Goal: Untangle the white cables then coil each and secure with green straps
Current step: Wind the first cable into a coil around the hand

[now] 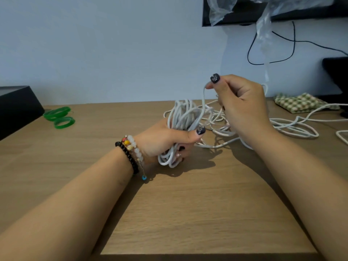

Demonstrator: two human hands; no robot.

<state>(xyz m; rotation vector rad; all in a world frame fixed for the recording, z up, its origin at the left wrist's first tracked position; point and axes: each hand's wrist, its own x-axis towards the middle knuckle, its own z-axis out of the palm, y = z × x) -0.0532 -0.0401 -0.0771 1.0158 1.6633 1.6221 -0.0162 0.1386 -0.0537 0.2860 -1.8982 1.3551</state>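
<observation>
My left hand (165,140) grips a coil of white cable (183,115) that stands up above the wooden table (188,204), its loops sticking out above and below the fist. A strand runs from the coil up to my right hand (243,102), which pinches it between thumb and fingers above the table. Behind and to the right, a loose tangle of white cable (290,127) lies spread on the table. Green straps (59,115) lie as rings at the far left of the table.
A black box (17,106) sits at the table's left edge. A green checked cloth (299,102) lies at the far right. A dark screen with clear plastic (244,8) hangs on the wall, and black wires (271,49) dangle below it.
</observation>
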